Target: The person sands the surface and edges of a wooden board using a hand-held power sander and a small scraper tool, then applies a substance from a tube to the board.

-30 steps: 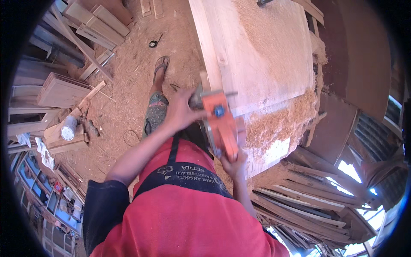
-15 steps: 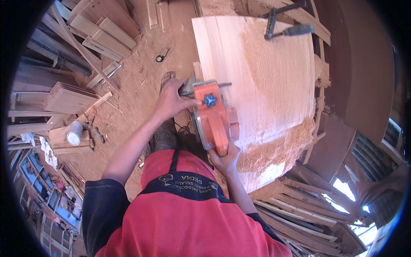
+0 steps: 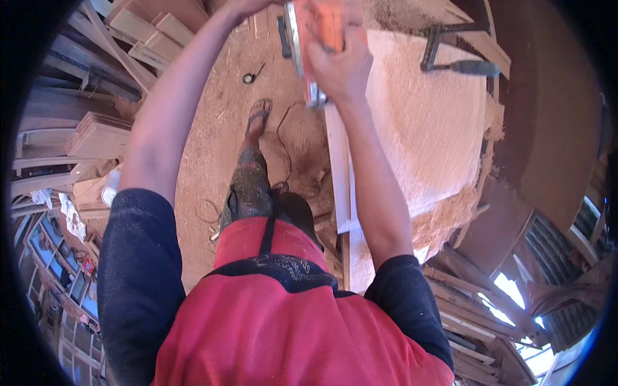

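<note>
An orange electric planer (image 3: 328,26) is at the top edge of the view, over the far left part of a wide pale wooden panel (image 3: 431,122). My right hand (image 3: 344,67) is closed round its rear handle. My left hand (image 3: 251,5) reaches the front of the planer, mostly cut off by the top of the picture; it appears to keep its hold there. The planer's front end is out of view and blurred. Fine shavings (image 3: 444,215) lie along the panel's near right part.
A black clamp (image 3: 432,51) with a dark handle grips the panel's far edge. Stacked boards (image 3: 100,135) stand at the left, more planks (image 3: 470,289) at the lower right. A tape measure (image 3: 248,78) and a cable (image 3: 283,138) lie on the dusty floor.
Both hands have pushed the planer forward, away from me, along the panel's left side. My arms are now stretched out. The panel's near left edge has come into sight.
</note>
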A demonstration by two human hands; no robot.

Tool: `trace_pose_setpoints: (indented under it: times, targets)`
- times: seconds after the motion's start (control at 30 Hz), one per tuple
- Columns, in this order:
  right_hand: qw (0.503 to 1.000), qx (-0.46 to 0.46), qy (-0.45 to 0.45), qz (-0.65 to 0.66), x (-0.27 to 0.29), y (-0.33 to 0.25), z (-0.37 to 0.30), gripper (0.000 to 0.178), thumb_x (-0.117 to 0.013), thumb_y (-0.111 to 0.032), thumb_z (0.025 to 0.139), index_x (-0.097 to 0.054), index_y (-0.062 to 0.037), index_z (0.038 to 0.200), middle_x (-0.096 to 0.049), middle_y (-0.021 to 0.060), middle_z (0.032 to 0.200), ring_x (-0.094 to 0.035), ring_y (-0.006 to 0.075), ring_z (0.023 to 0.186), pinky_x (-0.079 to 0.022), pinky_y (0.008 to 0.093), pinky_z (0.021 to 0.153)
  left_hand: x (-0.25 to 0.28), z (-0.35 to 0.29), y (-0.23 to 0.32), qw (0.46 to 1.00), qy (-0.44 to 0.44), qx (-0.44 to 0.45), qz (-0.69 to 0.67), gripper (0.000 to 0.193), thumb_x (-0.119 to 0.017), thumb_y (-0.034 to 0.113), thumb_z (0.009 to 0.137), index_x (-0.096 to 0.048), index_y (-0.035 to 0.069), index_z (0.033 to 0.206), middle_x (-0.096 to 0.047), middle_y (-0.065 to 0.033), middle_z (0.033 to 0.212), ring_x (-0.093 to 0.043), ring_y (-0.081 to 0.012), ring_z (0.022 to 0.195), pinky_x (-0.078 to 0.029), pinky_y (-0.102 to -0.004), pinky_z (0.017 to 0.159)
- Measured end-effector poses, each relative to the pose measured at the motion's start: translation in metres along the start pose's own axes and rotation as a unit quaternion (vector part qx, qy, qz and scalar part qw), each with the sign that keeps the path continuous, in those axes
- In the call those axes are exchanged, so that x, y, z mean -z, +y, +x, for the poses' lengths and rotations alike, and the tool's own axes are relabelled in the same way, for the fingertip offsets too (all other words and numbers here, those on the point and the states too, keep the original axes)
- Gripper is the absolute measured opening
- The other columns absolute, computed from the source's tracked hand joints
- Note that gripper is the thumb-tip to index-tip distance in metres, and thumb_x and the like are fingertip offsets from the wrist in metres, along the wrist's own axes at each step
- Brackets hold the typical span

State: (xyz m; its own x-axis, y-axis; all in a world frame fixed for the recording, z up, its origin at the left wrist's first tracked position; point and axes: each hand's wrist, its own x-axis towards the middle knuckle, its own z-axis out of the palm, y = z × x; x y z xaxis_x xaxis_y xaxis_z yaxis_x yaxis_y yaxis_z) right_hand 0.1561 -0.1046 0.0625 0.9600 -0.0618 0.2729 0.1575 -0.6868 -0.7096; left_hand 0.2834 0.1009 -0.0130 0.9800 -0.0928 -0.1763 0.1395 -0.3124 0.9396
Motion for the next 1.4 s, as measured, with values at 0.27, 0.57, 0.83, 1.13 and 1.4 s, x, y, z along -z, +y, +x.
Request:
trace_pose_setpoints:
  times: [0.27,0.57,0.83,1.13,1.4]
  targets:
    - [0.989,-0.113,-0.096,0.002,0.11,-0.008,-0.184,0.041,-0.077,-0.023,0.076,-0.063,-0.002,0.109,-0.069,0.022,0.086,-0.069,0.0394,0.082,-0.054,0.0447,0.071,-0.081,-0.175,-0.023,0.989,-0.095,0.046,0.101,0.086,-0.088,0.052,0.068,-0.062,-0.003,0.129,-0.07,-0.0172,0.111,-0.067,-0.0231,0.098,-0.052,-0.0361,0.085]
    - [0.952,-0.267,-0.146,-0.04,0.272,0.002,-0.491,0.024,-0.074,-0.009,0.07,-0.063,-0.0017,0.09,-0.064,0.0136,0.072,-0.066,0.0262,0.064,-0.05,0.0371,0.061,-0.212,-0.467,0.008,0.986,-0.125,0.055,0.09,0.099,-0.092,0.049,0.055,-0.058,-0.004,0.132,-0.061,-0.0204,0.11,-0.059,-0.037,0.111,-0.047,-0.046,0.097]
    - [0.96,-0.237,-0.146,0.017,0.23,0.002,-0.405,0.024,-0.073,-0.008,0.07,-0.062,-0.003,0.091,-0.065,0.0106,0.074,-0.067,0.022,0.068,-0.051,0.0347,0.064,-0.179,-0.39,0.006,0.988,-0.103,0.053,0.106,0.098,-0.093,0.051,0.054,-0.061,-0.007,0.127,-0.063,-0.0215,0.11,-0.061,-0.0357,0.109,-0.048,-0.0415,0.096]
    - [0.969,-0.199,-0.145,0.008,0.124,0.001,-0.213,0.026,-0.079,-0.015,0.075,-0.062,-0.0015,0.089,-0.062,0.016,0.066,-0.066,0.0293,0.059,-0.052,0.0389,0.058,-0.092,-0.195,-0.012,0.996,-0.049,0.035,0.062,0.093,-0.096,0.046,0.054,-0.065,-0.005,0.125,-0.069,-0.018,0.103,-0.066,-0.0264,0.096,-0.052,-0.0372,0.085]
    - [0.994,-0.033,-0.1,-0.014,0.026,0.005,-0.041,0.06,-0.078,-0.02,0.078,-0.057,-0.002,0.131,-0.068,0.0238,0.092,-0.068,0.0424,0.087,-0.054,0.048,0.075,-0.009,-0.025,-0.018,0.992,-0.023,0.014,0.123,0.101,-0.092,0.056,0.06,-0.059,-0.005,0.133,-0.07,-0.0215,0.116,-0.068,-0.0254,0.103,-0.054,-0.036,0.091]
